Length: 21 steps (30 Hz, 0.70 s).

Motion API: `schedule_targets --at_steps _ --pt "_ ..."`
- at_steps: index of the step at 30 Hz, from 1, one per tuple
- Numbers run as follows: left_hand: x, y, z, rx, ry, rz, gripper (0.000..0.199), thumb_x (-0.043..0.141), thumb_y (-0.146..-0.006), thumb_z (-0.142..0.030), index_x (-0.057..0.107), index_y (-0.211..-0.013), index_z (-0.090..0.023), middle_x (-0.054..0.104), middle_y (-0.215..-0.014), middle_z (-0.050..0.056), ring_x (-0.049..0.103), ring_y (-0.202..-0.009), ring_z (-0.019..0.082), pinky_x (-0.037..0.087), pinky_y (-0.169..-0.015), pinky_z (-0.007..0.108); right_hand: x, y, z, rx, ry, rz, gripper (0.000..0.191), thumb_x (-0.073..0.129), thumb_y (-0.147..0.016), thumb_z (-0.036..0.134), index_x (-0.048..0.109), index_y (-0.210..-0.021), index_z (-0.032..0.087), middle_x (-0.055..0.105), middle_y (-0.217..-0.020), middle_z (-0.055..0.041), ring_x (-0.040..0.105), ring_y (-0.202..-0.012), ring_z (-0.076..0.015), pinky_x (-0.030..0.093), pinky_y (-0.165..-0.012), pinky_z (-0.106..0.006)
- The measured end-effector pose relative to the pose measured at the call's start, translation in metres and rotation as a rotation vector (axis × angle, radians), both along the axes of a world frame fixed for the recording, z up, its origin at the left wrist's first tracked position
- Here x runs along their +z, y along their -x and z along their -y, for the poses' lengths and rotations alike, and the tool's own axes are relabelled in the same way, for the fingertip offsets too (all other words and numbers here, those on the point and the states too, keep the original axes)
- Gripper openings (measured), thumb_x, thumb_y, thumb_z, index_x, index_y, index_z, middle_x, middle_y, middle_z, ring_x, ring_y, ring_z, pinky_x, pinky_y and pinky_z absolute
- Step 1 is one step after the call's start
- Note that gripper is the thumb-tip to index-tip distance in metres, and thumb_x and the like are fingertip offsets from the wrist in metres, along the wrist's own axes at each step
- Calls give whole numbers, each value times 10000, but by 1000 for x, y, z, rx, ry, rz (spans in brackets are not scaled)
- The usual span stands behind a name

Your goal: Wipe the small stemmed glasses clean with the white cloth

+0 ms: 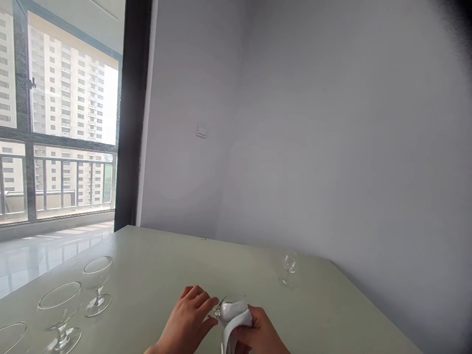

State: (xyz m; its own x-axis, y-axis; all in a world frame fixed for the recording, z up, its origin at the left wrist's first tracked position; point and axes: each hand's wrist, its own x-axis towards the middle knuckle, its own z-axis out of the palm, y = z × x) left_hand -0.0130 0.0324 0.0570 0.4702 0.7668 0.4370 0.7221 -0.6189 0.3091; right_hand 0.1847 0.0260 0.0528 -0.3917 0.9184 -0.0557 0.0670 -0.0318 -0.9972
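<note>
Near the bottom middle, my left hand [190, 314] has its fingers closed round the stem and foot end of a clear stemmed glass [218, 310], which lies tilted on its side. My right hand [258, 330] grips a white cloth [236, 319] against the bowl of that same glass. Part of the cloth shows inside or over the bowl, and its loose end hangs down below. The fingertips of my right hand are partly hidden by the cloth.
Several clear stemmed glasses stand upright at the left, among them a nearer one [62, 314] and a farther one [98, 285]. A small stemmed glass [289, 263] stands at the back right of the pale green table [162, 255]. Walls rise behind; a window is at left.
</note>
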Motion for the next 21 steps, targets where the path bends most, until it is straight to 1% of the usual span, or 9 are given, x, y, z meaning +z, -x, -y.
schedule_targets --at_steps 2,4,8,10,12,14,18,19,21 --pt "-2 -4 1 58 -278 -111 167 549 -834 -232 608 -990 -231 668 -827 21 558 -863 211 328 -913 435 -8 5 -4 -46 140 -187 516 706 -548 563 606 -811 130 539 -505 25 487 -393 -105 345 -399 -209" --pt "-5 -4 -1 66 -295 -169 121 570 -825 -274 623 -923 -227 663 -743 10 573 -773 206 353 -879 439 -13 8 -4 -32 162 -272 490 732 -529 539 613 -779 134 527 -510 32 485 -417 -98 354 -419 -206" --pt "-12 5 -5 -9 179 -35 199 640 -751 -407 655 -769 -210 633 -664 -11 551 -677 183 404 -630 280 -4 -6 7 -38 -11 -18 393 795 -491 335 669 -813 146 592 -653 19 554 -675 -155 411 -593 -234" --pt "-13 9 -6 -86 421 20 212 638 -747 -400 660 -694 -197 588 -585 -41 551 -605 155 380 -511 215 3 -18 13 -2 -92 99 332 778 -510 303 682 -793 159 608 -669 23 554 -712 -179 403 -604 -238" --pt "-12 8 -5 -162 528 8 232 584 -790 -363 658 -653 -192 559 -530 -55 545 -535 130 352 -445 190 6 -27 15 30 -124 138 265 754 -545 306 681 -759 169 617 -667 25 555 -694 -182 392 -586 -239" --pt "-9 3 -1 -144 384 -17 194 533 -828 -315 670 -747 -204 616 -601 -38 571 -589 146 400 -522 219 4 -27 10 -20 -100 133 294 757 -539 295 672 -792 170 631 -691 19 562 -674 -174 392 -582 -241" --pt "-7 -6 2 25 -353 -130 310 559 -801 -184 568 -1109 -218 693 -840 39 595 -759 218 417 -716 340 -7 -8 -6 -99 116 -123 540 755 -524 419 614 -954 123 567 -591 31 507 -481 -117 380 -501 -250" --pt "-8 -6 1 33 -455 -160 344 570 -792 -164 550 -1131 -219 693 -818 39 593 -736 216 411 -699 336 -9 -3 -8 -75 154 -186 563 748 -529 456 612 -955 114 538 -564 40 481 -453 -104 372 -486 -247" --pt "-12 -3 -3 12 -442 -168 307 577 -799 -191 562 -1105 -223 682 -733 23 579 -657 193 394 -638 306 -10 0 -7 -39 139 -190 542 765 -523 447 631 -931 116 537 -581 37 491 -500 -106 381 -517 -245"
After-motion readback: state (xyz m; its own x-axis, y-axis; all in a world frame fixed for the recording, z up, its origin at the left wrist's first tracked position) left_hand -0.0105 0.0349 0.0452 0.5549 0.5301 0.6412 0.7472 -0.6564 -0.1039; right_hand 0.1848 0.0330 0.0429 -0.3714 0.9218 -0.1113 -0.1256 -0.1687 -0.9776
